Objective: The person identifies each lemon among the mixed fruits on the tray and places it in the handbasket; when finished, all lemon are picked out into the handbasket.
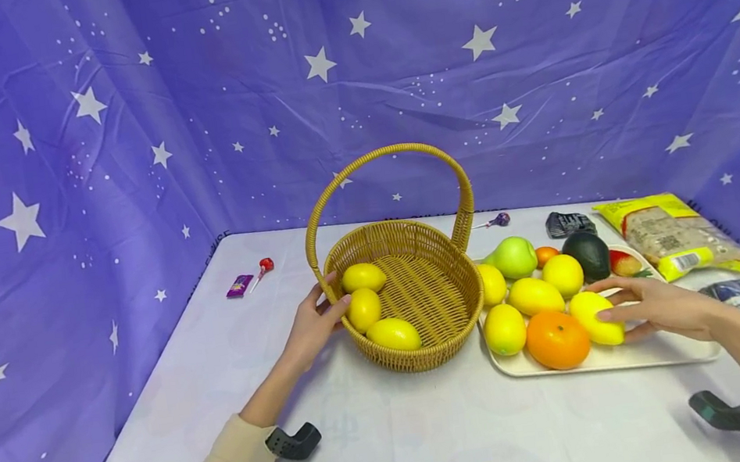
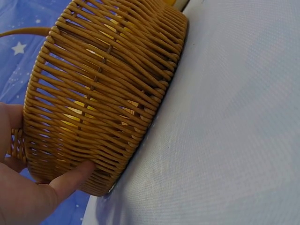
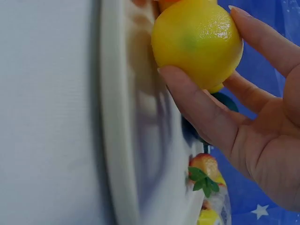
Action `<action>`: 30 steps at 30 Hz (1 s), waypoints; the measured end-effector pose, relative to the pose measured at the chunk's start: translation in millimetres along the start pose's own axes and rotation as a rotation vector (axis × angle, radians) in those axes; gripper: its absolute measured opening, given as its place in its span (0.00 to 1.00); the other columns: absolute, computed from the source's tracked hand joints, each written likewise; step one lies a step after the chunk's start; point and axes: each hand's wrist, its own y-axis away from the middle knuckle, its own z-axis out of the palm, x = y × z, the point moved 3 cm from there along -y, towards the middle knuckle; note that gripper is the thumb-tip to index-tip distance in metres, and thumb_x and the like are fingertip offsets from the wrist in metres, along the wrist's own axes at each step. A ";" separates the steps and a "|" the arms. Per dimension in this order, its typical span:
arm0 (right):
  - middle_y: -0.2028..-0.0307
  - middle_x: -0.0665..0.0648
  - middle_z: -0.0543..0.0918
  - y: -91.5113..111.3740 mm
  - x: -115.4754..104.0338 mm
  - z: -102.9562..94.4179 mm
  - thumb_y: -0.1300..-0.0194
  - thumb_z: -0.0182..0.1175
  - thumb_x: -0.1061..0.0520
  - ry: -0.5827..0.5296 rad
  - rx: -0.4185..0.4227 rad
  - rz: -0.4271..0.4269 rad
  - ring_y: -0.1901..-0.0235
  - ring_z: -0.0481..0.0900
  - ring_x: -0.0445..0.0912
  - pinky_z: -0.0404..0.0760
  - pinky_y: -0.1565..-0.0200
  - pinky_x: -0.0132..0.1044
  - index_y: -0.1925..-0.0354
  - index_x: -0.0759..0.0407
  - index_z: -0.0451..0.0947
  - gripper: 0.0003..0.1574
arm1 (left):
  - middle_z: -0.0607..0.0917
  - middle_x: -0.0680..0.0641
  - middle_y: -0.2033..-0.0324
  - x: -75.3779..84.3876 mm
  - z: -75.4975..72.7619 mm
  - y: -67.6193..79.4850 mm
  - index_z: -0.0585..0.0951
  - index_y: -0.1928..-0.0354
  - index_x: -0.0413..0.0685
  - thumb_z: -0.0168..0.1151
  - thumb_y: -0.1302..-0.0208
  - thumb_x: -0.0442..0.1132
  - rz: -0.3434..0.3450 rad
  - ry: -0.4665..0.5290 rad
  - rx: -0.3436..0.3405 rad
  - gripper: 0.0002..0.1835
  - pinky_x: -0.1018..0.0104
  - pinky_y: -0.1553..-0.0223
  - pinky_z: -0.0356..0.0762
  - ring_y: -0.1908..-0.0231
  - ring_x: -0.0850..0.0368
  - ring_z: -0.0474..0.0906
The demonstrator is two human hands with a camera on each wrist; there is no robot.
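Note:
A wicker basket with a tall arched handle stands mid-table, three lemons lying along its left side. My left hand grips its left rim; in the left wrist view the thumb lies along the woven outer wall. On the right, my right hand holds a lemon between thumb and fingers at the front of a cream tray. The right wrist view shows fingertips at both sides of that lemon. Beside it sit a large orange and several more lemons.
Toward the tray's back are a green pear, a dark avocado and a red-yellow fruit. Past the tray lies a yellow bag. A purple wrapper and red lollipop lie left; a purple lollipop lies behind.

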 end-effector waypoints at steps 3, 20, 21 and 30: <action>0.35 0.80 0.51 3.2 -7.1 -4.4 0.28 0.55 0.55 0.013 0.050 -0.038 0.40 0.67 0.64 0.82 0.52 0.52 0.29 0.70 0.47 0.42 | 0.61 0.33 0.31 0.1 -0.8 -0.3 0.57 0.26 0.43 0.57 0.29 0.38 0.000 -0.001 0.000 0.33 0.58 0.51 0.81 0.37 0.40 0.67; 0.33 0.70 0.58 -44.9 -115.7 28.8 0.31 0.59 0.56 -0.002 0.043 -0.249 0.46 0.74 0.52 0.80 0.49 0.52 0.29 0.59 0.54 0.39 | 0.60 0.34 0.30 0.2 -1.1 1.4 0.56 0.26 0.42 0.56 0.28 0.37 0.011 0.004 -0.001 0.33 0.58 0.51 0.81 0.36 0.40 0.65; 0.34 0.70 0.59 -50.7 -120.5 35.4 0.31 0.60 0.56 -0.007 0.028 -0.244 0.46 0.74 0.54 0.80 0.48 0.53 0.29 0.58 0.55 0.39 | 0.60 0.35 0.30 0.3 -0.8 1.8 0.56 0.26 0.41 0.56 0.28 0.37 0.010 0.006 -0.002 0.33 0.58 0.51 0.81 0.36 0.40 0.65; 0.36 0.71 0.61 -101.0 -152.3 94.2 0.34 0.63 0.56 -0.059 -0.105 -0.246 0.48 0.76 0.56 0.80 0.49 0.51 0.30 0.62 0.56 0.41 | 0.60 0.35 0.30 2.4 0.4 2.1 0.56 0.26 0.42 0.56 0.29 0.37 0.007 0.010 0.002 0.33 0.56 0.50 0.81 0.36 0.40 0.65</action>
